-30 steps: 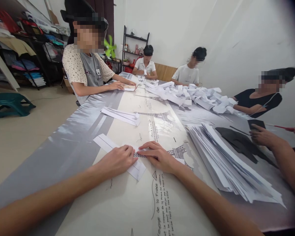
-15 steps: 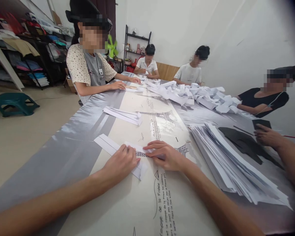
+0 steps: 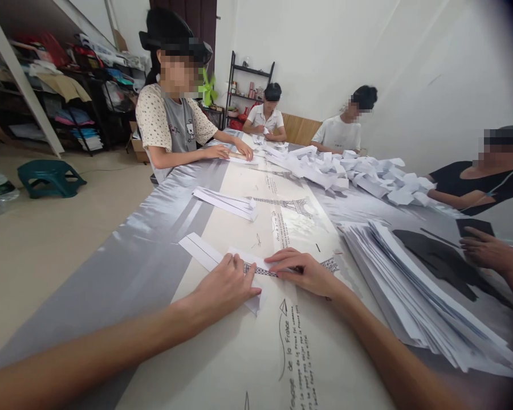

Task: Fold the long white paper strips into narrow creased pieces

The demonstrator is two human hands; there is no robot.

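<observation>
My left hand [image 3: 227, 285] bends over a folded white paper strip [image 3: 200, 251] on the tabletop, its fingers pressing the paper down. One end of the strip sticks out to the upper left; another white end [image 3: 253, 304] shows below the thumb. Between my hands lies a white paper flap [image 3: 250, 256] above a printed tower pattern on the cloth. My right hand [image 3: 305, 273] has its fingers stretched to the left, with the fingertips at the flap's right end. What lies under my left palm is hidden.
More folded strips [image 3: 226, 204] lie ahead. To the right is a fanned stack of paper sheets [image 3: 419, 290]; beyond it, a heap of folded paper pieces [image 3: 346, 171]. Several people sit around the table, one person's hand [image 3: 485, 247] at far right. A green stool [image 3: 51, 175] stands left.
The view has shifted, so everything appears farther right. My left index finger has stretched out along the paper, and my right fingers have drawn slightly back to the flap's edge.
</observation>
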